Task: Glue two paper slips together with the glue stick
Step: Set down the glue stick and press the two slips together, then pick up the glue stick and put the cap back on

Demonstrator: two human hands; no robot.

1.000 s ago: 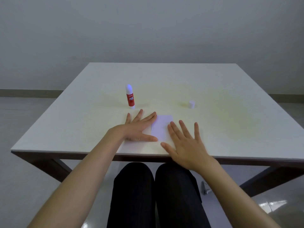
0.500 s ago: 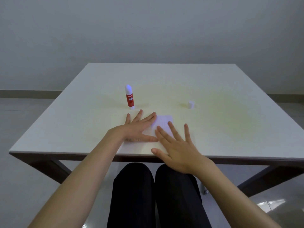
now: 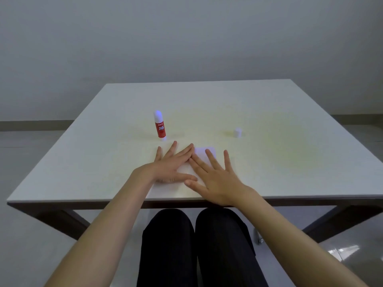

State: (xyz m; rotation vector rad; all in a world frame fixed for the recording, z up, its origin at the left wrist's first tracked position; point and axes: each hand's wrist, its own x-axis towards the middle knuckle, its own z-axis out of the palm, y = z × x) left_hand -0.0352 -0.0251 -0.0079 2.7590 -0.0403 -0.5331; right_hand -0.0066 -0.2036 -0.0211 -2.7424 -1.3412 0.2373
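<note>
White table (image 3: 269, 112): glue stick (image 3: 160, 126), cap (image 3: 237, 132), paper slips (image 3: 204, 154).

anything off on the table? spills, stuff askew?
One oddity: the red-and-white glue stick stands upright uncapped, its small white cap sitting apart to the right. Both flat hands, left and right, press the white paper slips. No spills.

Left hand (image 3: 169, 165) and right hand (image 3: 215, 179) press flat on the paper (image 3: 204, 155); glue stick (image 3: 159, 126) stands beyond.

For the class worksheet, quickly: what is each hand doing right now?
Left hand: open, flat on the paper, holding nothing.
Right hand: open, flat on the paper, holding nothing.
</note>
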